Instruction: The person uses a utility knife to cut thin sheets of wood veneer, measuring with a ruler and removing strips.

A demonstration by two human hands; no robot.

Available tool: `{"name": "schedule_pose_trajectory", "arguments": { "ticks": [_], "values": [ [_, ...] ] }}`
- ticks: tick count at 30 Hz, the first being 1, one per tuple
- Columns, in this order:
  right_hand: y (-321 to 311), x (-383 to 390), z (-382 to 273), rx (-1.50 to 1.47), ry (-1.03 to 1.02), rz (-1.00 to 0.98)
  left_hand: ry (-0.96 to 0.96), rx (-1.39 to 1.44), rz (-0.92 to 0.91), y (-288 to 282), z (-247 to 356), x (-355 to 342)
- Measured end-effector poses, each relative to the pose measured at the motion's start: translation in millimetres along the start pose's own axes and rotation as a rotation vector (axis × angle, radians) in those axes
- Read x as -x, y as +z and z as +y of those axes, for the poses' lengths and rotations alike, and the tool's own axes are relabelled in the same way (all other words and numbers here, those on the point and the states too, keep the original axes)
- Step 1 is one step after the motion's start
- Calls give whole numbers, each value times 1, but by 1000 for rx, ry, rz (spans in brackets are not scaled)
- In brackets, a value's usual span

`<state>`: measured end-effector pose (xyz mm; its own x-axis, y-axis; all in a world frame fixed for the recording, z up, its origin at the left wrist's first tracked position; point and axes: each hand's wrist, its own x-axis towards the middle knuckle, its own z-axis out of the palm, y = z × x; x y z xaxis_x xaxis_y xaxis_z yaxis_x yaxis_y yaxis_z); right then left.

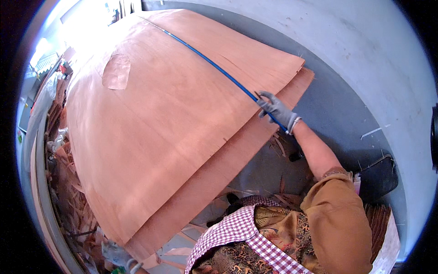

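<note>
My right hand (277, 111), in a grey glove, is closed on the near end of a long blue rod (210, 61) with a thin pale far section. A small thin dark item shows by its fingertips. The rod lies diagonally across a large pinkish wood veneer sheet (164, 132), which has a slightly differently toned patch (116, 71) on the left. A second sheet (205, 196) shows beneath along the near right edge. My left hand (117, 255), also gloved, is low at the left by the sheets' near corner; its fingers are too unclear to read.
Veneer scraps and clear plastic (61, 162) line the left side. A pale wall (374, 55) runs along the right. Grey floor (337, 114) shows beside the sheets, with a black object (376, 178) and a stack of brown sheets (378, 228) at the lower right.
</note>
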<state>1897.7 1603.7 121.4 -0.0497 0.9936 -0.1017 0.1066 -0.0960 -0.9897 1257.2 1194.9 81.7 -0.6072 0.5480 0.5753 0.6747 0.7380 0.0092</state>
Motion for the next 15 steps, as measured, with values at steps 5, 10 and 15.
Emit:
{"name": "schedule_pose_trajectory", "arguments": {
  "ticks": [5,10,15],
  "values": [
    [-62,-51,28,86,231,99,483,520,-262,-80,208,18],
    [-76,-101,37,38,217,547,932,460,-405,-111,355,18],
    [-119,-145,93,451,258,737,1038,474,-416,-98,464,30]
  ]
}}
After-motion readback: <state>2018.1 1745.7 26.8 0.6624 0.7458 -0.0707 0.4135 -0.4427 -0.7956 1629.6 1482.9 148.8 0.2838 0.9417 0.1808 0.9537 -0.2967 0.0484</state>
